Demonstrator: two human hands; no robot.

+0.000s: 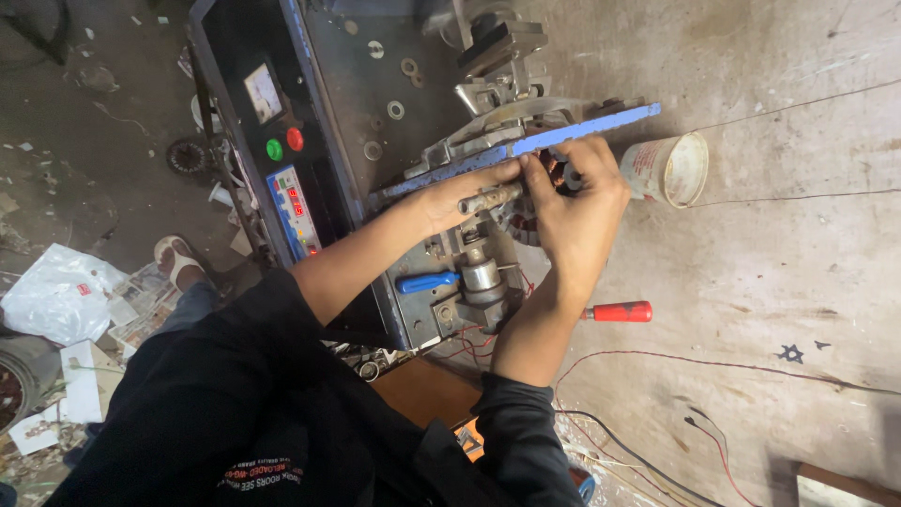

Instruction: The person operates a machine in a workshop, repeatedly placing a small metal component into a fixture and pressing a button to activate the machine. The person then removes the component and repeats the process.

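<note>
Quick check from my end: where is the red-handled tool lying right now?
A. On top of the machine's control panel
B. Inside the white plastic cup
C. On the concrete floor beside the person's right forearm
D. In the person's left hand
C: the red-handled tool lies on the grey concrete floor, its shaft running behind the right forearm, while the right hand and left hand work at the winding machine.
</note>
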